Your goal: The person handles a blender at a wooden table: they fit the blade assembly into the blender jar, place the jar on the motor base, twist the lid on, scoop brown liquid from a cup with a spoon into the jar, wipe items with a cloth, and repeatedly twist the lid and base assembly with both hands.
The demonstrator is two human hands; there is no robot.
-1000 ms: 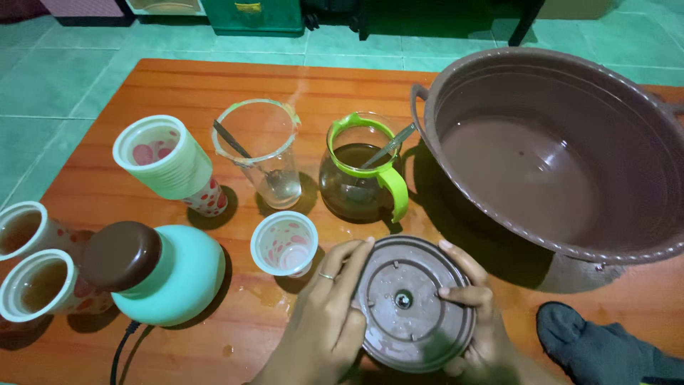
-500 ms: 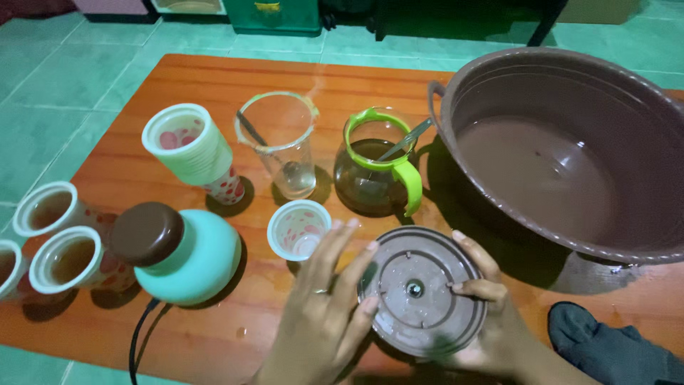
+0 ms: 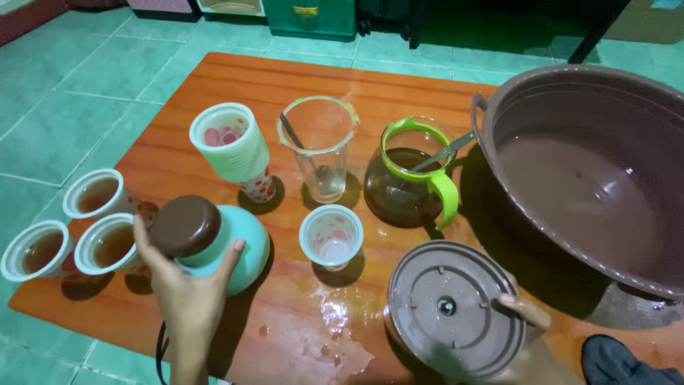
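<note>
My left hand (image 3: 187, 292) wraps around the turquoise electric kettle (image 3: 239, 242) with a brown lid (image 3: 184, 225), thumb and fingers on either side of its neck. My right hand (image 3: 526, 317) holds the edge of a round brown plastic lid (image 3: 452, 306) lying over a container at the near edge of the orange table (image 3: 214, 85). An empty spotted cup (image 3: 330, 235) stands between the kettle and the brown lid. Spilled water (image 3: 335, 324) glistens on the table in front of it.
Three filled cups (image 3: 92, 196) stand at the left edge. A stack of spotted cups (image 3: 231, 146), a clear tumbler with a spoon (image 3: 318, 146) and a glass jug with green handle (image 3: 413, 175) stand in a row. A big brown basin (image 3: 591, 178) holds water at right.
My left hand left the brown lid and moved left onto the kettle. My right hand stays on the lid. The camera view shifted, so everything slid rightward.
</note>
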